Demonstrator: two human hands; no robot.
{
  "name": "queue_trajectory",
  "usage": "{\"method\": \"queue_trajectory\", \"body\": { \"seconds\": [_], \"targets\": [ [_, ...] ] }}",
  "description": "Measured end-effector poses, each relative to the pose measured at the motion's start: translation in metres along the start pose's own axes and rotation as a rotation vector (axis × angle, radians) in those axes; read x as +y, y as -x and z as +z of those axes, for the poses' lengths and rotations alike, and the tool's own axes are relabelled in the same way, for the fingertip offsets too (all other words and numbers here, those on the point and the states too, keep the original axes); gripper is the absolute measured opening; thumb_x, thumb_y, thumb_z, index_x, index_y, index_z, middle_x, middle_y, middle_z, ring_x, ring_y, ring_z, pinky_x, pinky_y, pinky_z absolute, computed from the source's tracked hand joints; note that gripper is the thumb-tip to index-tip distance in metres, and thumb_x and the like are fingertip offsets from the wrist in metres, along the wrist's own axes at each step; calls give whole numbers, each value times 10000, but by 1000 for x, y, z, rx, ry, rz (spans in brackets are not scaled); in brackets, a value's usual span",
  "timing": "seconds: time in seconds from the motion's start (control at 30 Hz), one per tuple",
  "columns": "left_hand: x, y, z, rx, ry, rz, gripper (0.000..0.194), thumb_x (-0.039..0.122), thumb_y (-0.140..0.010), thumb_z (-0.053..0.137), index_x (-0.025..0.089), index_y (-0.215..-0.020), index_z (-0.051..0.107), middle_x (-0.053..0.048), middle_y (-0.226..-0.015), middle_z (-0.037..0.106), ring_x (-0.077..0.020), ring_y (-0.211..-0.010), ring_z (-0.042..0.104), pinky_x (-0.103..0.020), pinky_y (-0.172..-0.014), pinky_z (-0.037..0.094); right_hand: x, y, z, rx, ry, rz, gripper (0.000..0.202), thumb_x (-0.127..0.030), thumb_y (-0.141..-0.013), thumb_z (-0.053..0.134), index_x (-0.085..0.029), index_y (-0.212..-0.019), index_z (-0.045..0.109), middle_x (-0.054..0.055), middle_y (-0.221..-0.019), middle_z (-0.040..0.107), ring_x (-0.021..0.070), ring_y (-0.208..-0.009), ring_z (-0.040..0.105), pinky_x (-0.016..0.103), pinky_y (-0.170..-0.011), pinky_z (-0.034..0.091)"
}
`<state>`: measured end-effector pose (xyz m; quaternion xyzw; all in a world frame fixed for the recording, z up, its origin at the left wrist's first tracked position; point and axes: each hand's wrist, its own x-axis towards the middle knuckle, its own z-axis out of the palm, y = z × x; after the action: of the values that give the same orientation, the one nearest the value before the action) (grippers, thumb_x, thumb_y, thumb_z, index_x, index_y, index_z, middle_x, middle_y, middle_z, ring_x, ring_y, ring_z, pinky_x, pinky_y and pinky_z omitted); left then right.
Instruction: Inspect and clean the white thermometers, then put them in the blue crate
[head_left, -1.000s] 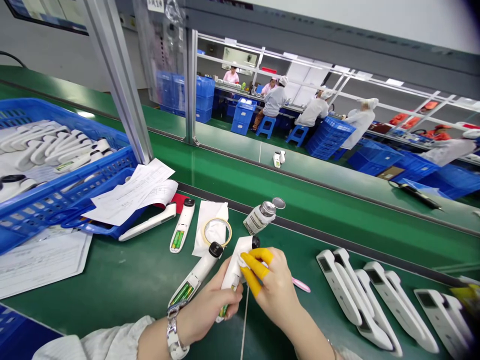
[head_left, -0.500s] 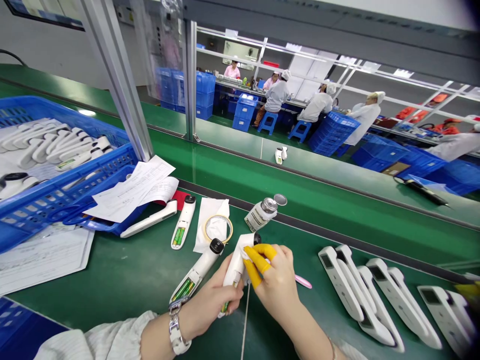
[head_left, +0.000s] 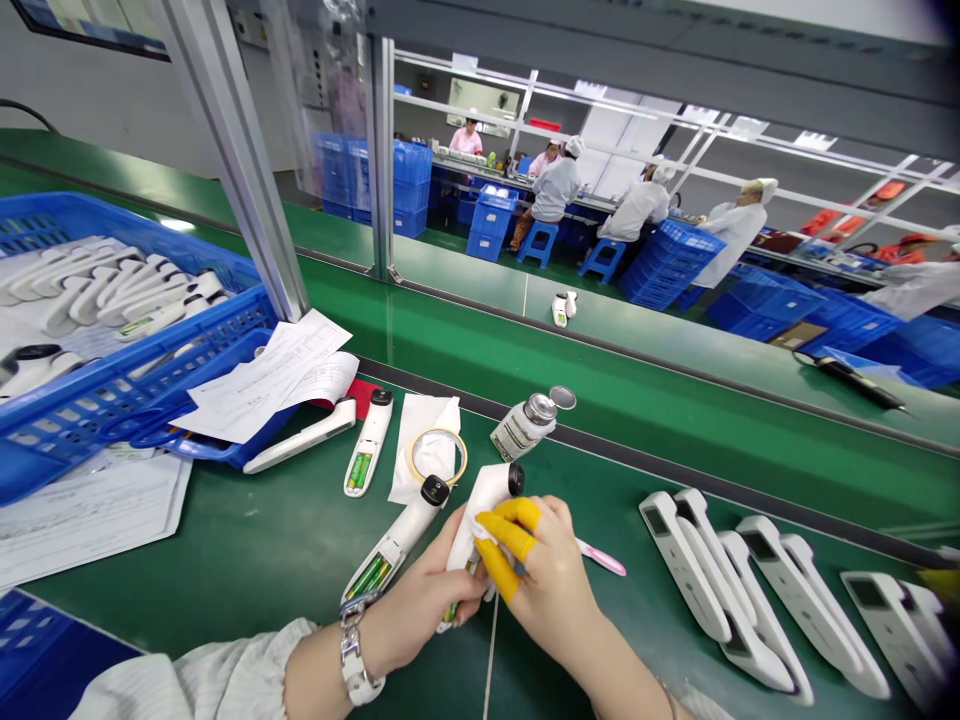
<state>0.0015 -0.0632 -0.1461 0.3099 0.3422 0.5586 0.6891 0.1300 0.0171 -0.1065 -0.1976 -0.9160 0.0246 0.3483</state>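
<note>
My left hand [head_left: 420,615] is wrapped round the handle of a white handheld thermometer [head_left: 491,487] with a black tip and green batteries showing low in its handle. Yellow finger covers sit on several fingers of my right hand [head_left: 544,570], which pinches a small white wipe [head_left: 478,532] against the thermometer's body; the wipe is mostly hidden. Just left lies a second thermometer [head_left: 409,525], its battery bay uncovered. Beyond my hands are a roll of tape [head_left: 462,462] on white paper [head_left: 401,430] and a bottle [head_left: 517,432] with its metal lid flipped up.
A blue basket [head_left: 247,310] of thermometers stands at left, beside papers [head_left: 262,390]. Several finished-looking thermometers [head_left: 679,560] lie in a row at right. Near my right hand is a pink-and-white stick [head_left: 604,558]. A metal post [head_left: 240,150] rises at left; people sit at benches beyond.
My right hand has slid the wipe slightly down and left along the thermometer, toward the handle. My left hand keeps its grip in nearly the same place.
</note>
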Motion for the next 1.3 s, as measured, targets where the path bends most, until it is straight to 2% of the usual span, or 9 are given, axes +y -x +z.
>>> {"method": "queue_trajectory", "body": {
  "seconds": [0.13, 0.3, 0.43, 0.63, 0.77, 0.83, 0.97, 1.13, 1.3],
  "targets": [
    [-2, 0, -1, -25, 23, 21, 731, 100, -708, 486, 220, -1386, 240, 35, -738, 483, -52, -487, 374, -232, -486, 259, 1, 0, 1, 113, 128, 4, 120, -142, -828, 584, -171, -907, 670, 65, -815, 669, 176, -693, 537, 385, -708, 347],
    [-5, -1, -4, -19, 41, 4, 741, 87, -698, 467, 207, -1393, 239, 60, -634, 453, -66, -485, 379, -234, -487, 257, 1, 1, 3, 37, -46, 0, 116, -171, -841, 579, -197, -923, 657, 39, -794, 648, 161, -702, 560, 347, -671, 352],
    [-6, 0, -4, -47, 49, 40, 751, 109, -703, 497, 230, -1396, 235, 34, -746, 498, -55, -489, 385, -241, -486, 256, 3, 1, 3, 141, 62, 11, 118, -143, -823, 599, -189, -914, 658, 57, -812, 666, 175, -692, 564, 383, -702, 352],
    [-5, 0, -4, -31, 53, 21, 770, 79, -692, 481, 197, -1403, 210, 57, -663, 465, -63, -493, 376, -237, -488, 265, 2, 1, 2, 65, -87, -10, 147, -137, -826, 590, -191, -952, 645, 49, -806, 648, 169, -721, 575, 357, -684, 377],
    [-4, 1, -4, -58, 45, 48, 765, 101, -694, 507, 221, -1396, 226, 25, -791, 513, -57, -501, 399, -240, -489, 285, 4, 1, 1, 155, 38, -10, 133, -134, -822, 600, -189, -932, 649, 65, -826, 657, 176, -696, 564, 393, -705, 365],
    [-4, 2, -4, -49, 48, 41, 764, 97, -700, 501, 226, -1399, 224, 31, -772, 506, -57, -497, 399, -238, -490, 285, 3, 1, 1, 126, -16, -1, 134, -134, -820, 599, -193, -930, 649, 58, -818, 649, 176, -707, 566, 381, -700, 375],
    [-3, 2, -4, -38, 38, 29, 751, 103, -715, 505, 194, -1404, 221, 55, -656, 465, -66, -500, 377, -235, -496, 277, 1, 0, -3, -11, -175, 25, 157, -138, -825, 595, -217, -948, 652, 32, -801, 642, 161, -716, 566, 336, -661, 386],
    [-3, 2, -4, -58, 49, 48, 727, 109, -704, 515, 233, -1376, 270, 28, -777, 507, -57, -498, 402, -239, -488, 283, 2, -1, -4, 111, 28, -2, 149, -125, -814, 610, -187, -943, 657, 69, -838, 671, 187, -719, 575, 386, -704, 365],
    [-2, 2, -5, -35, 41, 32, 736, 84, -717, 490, 219, -1394, 236, 53, -666, 476, -65, -503, 395, -232, -499, 283, -1, -1, -3, -12, -158, 14, 151, -149, -830, 598, -216, -951, 660, 33, -790, 647, 164, -714, 578, 336, -651, 372]
  ]
}}
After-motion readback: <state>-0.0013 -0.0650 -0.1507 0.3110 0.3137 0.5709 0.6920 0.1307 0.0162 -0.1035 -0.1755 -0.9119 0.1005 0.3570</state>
